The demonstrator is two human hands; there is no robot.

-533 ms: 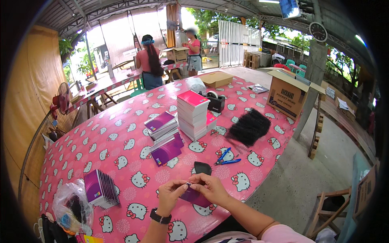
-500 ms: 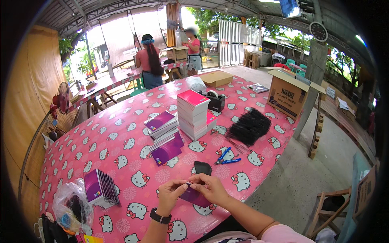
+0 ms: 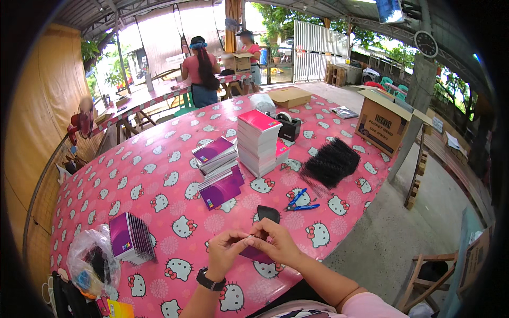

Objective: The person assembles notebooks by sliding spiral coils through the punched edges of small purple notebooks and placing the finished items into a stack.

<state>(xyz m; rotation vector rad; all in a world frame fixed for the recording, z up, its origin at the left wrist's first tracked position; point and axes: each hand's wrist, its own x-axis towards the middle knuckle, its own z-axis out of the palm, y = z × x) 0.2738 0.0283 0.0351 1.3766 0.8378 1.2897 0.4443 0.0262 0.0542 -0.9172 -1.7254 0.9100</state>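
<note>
Near the table's front edge I hold a purple notebook [image 3: 258,256], mostly hidden beneath my hands. My left hand [image 3: 227,251] pinches its upper edge, thumb and fingertips closed. Right beside it my right hand [image 3: 274,244] is also closed at that edge, the fingertips of both hands meeting. What small part lies between the fingertips I cannot make out. Just beyond my right hand lies a small black object [image 3: 269,214]. Farther right are blue-handled pliers [image 3: 303,206] and a heap of black spiral coils [image 3: 335,162].
Purple notebooks [image 3: 218,191] lie in a loose pile beside a tall notebook stack [image 3: 258,140] with a pink cover. A spiral-bound pile [image 3: 127,238] and plastic bag [image 3: 87,265] sit left. Behind are a tape dispenser [image 3: 289,129] and cardboard box [image 3: 383,124]. Two people stand at another table.
The view has shifted slightly, so the table things appear a little to the right. Both hands stay on the purple notebook, and the right hand's fingers have bent up higher over its edge.
</note>
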